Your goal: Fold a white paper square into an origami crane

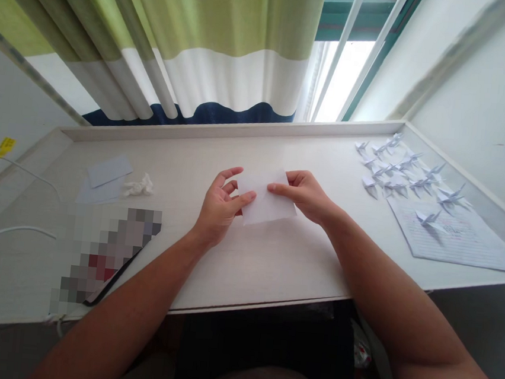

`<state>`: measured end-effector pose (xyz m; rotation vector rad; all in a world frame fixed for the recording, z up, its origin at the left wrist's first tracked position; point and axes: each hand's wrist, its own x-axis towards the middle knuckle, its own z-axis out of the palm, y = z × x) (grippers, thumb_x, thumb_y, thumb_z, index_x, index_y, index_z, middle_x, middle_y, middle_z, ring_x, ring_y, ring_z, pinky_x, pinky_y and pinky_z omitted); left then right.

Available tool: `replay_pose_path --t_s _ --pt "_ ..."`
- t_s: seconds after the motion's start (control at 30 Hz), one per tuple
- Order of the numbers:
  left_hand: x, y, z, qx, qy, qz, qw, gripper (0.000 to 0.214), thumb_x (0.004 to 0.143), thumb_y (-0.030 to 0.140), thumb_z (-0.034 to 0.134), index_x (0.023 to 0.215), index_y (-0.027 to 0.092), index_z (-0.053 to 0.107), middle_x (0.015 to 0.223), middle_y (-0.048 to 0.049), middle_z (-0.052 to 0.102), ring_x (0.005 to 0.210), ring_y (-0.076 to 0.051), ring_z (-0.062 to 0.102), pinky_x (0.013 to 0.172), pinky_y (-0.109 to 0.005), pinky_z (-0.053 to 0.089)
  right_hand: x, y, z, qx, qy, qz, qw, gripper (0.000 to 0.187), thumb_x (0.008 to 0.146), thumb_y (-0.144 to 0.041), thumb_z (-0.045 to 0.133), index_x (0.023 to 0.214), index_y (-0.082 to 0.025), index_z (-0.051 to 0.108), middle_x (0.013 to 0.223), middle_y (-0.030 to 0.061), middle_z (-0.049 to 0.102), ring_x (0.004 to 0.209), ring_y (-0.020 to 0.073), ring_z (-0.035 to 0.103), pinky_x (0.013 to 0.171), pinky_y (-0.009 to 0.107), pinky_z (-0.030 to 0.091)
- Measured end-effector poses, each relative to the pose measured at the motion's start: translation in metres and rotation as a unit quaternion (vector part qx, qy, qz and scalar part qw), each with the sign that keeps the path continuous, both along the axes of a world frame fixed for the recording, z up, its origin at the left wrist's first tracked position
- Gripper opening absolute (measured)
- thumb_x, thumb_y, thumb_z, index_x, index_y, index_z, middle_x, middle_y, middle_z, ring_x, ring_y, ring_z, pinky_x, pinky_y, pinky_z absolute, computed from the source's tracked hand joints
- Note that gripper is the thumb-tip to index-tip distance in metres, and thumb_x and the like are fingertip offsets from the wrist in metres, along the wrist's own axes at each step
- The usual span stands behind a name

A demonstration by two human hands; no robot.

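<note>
A small white sheet of paper [266, 207] is held up over the middle of the desk. My left hand [220, 209] pinches its left edge, the thumb on top and the other fingers partly curled beside it. On the right side, my right hand [308, 196] grips the upper edge with its thumb lying across the face. The fingers under the paper are mostly hidden. Several folded white paper cranes [397, 173] stand in a group at the far right of the desk, one of them [429, 219] on a lined notebook [474, 246].
White paper sheets [110, 172] lie at the left, with a crumpled tissue [139, 185] beside them. A blurred-out dark-edged device [114, 254] rests near my left forearm. White cables [11, 229] run along the left side. A raised rim [240, 132] borders the desk's back, before a curtain [233, 21].
</note>
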<state>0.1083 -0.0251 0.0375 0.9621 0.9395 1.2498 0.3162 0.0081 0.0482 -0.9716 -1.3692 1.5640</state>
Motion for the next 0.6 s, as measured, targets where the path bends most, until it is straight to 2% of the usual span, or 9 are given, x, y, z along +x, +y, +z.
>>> replay_pose_path --t_s 0.13,0.27,0.53,0.6 --pt "0.0003 -0.0025 0.001 0.003 0.006 -0.013 1.0 0.07 0.07 0.027 0.094 0.13 0.025 0.057 0.109 -0.0039 0.073 0.085 -0.018 0.073 0.061 -0.023 0.057 0.0007 -0.0002 0.0034 -0.02 0.016 0.014 1.0 0.034 0.076 -0.045 0.09 0.073 -0.014 0.075 0.069 0.0029 0.071 0.06 0.012 0.062 0.051 0.023 0.044" --pt "-0.0002 -0.0056 0.0028 0.003 -0.01 -0.026 1.0 0.067 0.071 0.025 0.093 0.128 0.025 0.058 0.103 -0.0017 0.074 0.082 -0.016 0.072 0.062 -0.022 0.058 0.0008 0.0003 0.0041 -0.037 0.029 0.022 0.999 0.042 0.077 -0.045 0.089 0.063 -0.017 0.062 0.063 0.0 0.062 0.057 0.0103 0.057 0.049 0.022 0.039" --pt "-0.0002 -0.0077 0.0029 0.013 -0.018 -0.034 0.999 0.061 0.072 0.023 0.091 0.125 0.025 0.06 0.096 0.0002 0.073 0.08 -0.015 0.072 0.064 -0.022 0.06 0.0012 0.0007 0.0021 -0.044 0.009 0.034 0.998 0.044 0.082 -0.047 0.086 0.064 -0.019 0.057 0.064 0.0003 0.059 0.06 0.0112 0.055 0.05 0.023 0.041" --pt "-0.0003 -0.0067 0.0019 0.02 -0.013 -0.021 0.999 0.059 0.073 0.024 0.091 0.124 0.025 0.06 0.094 0.0004 0.071 0.08 -0.015 0.072 0.063 -0.022 0.06 0.0008 0.0008 0.0022 -0.037 0.023 0.035 0.998 0.038 0.085 -0.046 0.085 0.073 -0.018 0.062 0.07 0.0008 0.062 0.064 0.0121 0.059 0.054 0.023 0.047"
